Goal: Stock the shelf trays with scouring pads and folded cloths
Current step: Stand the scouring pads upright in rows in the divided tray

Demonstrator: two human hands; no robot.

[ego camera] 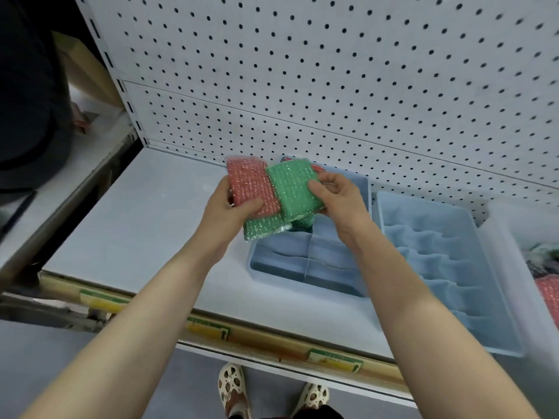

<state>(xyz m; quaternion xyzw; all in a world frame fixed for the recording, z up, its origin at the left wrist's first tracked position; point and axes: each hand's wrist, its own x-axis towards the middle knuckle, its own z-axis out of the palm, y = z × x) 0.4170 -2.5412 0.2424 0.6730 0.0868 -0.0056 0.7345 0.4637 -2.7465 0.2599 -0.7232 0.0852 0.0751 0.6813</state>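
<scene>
Glittery mesh pads, fanned out between both hands, held above the back end of the left tray (pixel 360 189), not in it yet. Left hand (pixel 225 207) grips the red pad (pixel 246 182) w/ thumb curled over its face; a green pad (pixel 261 228) sticks out just below that thumb. Right hand (pixel 338 195) pinches the top green pad (pixel 292 184), thumb on its face, fingers curled behind. A sliver of red shows past the right fingertips, prob another pad, can't confirm.

Step, imo: peel one pad off the stack and drop it in a compartment. To do it well: keep the left thumb clamped on the rest so the fan doesn't slide, pull the top green sideways w/ the right pinch, slot it on edge between the dividers right under the fingers. Pads are soft and will likely spring, so push down till seated.

Count: 2 blue divided trays, the left tray under the hands and the right tray (pixel 496 267) well right of the right hand, both look unfilled. Pads in hand: 1 red + 2 green sure, maybe 1–2 more hidden. More pads (pixel 549 290) far right at frame edge, number unclear. No folded cloths that I can make out.
</scene>
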